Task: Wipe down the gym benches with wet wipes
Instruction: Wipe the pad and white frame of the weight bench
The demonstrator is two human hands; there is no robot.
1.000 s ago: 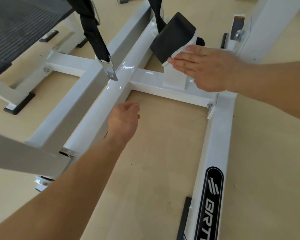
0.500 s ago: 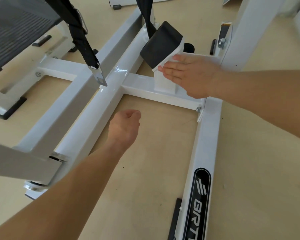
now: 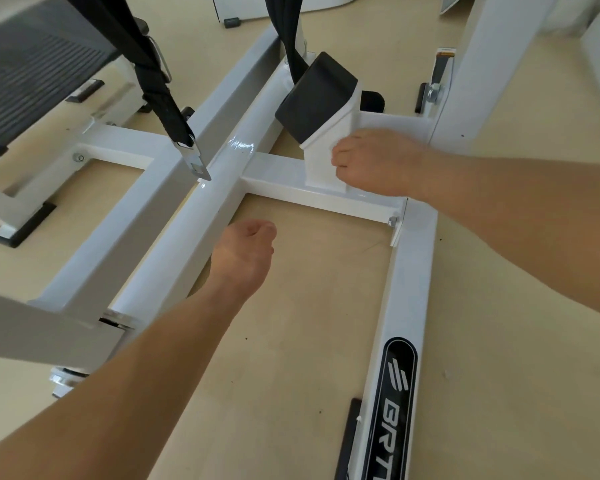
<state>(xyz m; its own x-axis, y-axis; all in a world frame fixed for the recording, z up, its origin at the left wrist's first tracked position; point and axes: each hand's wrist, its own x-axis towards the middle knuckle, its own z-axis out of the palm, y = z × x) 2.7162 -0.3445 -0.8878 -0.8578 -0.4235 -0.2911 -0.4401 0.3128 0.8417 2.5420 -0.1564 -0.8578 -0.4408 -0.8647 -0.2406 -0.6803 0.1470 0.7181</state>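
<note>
Left of the right hand (image 3: 378,164), a black strap (image 3: 160,98) hangs over the frame (image 3: 219,206).

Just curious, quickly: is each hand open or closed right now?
Left hand: closed fist, nothing visible in it.
Right hand: pressed against the white post; its grip cannot be told.

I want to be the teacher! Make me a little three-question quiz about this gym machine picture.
1. True or false: the right hand touches the white bracket below the black pad.
2. Pick one. The left hand is: (a) gripping a strap, (b) over the floor with nothing seen in it, (c) resting on the pad.
3. Fill in: the letters showing on the black label of the frame rail read B, R, __.

Key: 1 true; 2 b; 3 T.
</note>
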